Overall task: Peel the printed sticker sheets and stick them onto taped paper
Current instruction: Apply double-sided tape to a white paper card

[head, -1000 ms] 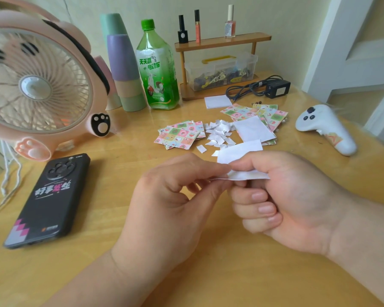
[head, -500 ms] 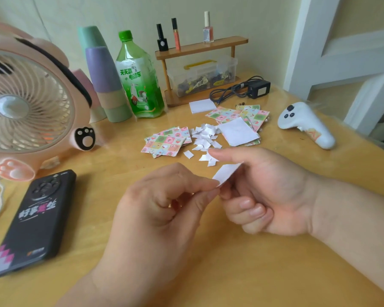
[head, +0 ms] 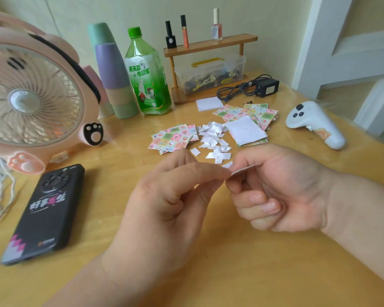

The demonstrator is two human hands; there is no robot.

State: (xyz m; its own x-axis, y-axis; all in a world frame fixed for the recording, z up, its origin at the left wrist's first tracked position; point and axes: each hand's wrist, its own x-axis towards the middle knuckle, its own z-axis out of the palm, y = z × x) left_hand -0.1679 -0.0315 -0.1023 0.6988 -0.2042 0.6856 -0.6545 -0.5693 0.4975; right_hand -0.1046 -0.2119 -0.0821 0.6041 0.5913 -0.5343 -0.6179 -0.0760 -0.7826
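- Hands meet above the wooden counter [head: 242, 262], near its middle, with a small sticker sheet [head: 244, 169] held edge-on between them.
- Right hand [head: 282, 191] pinches the sheet between thumb and forefinger; its other fingers [head: 259, 204] curl into the palm.
- Left hand [head: 173, 196] closes thumb and forefinger on the sheet's near corner, fingertips touching those of the right hand.
- Only the thin edge of the sheet shows, so its printed face cannot be made out.
- Beyond the hands lies a scatter of white paper scraps [head: 213, 140].
- Left of the scraps sits a small pile of printed sticker sheets [head: 173, 138]; right of them a second pile [head: 262, 114] with a blank white sheet [head: 245, 130] on top.
- A white paper pad [head: 209, 104] lies farther back, just in front of a wooden rack [head: 208, 44].
- A black phone [head: 44, 211] lies at the left, near a pink fan [head: 31, 98].
- A green bottle [head: 148, 78] stands beside stacked cups [head: 113, 72].
- A white controller [head: 315, 125] rests at the right, well apart from the hands.
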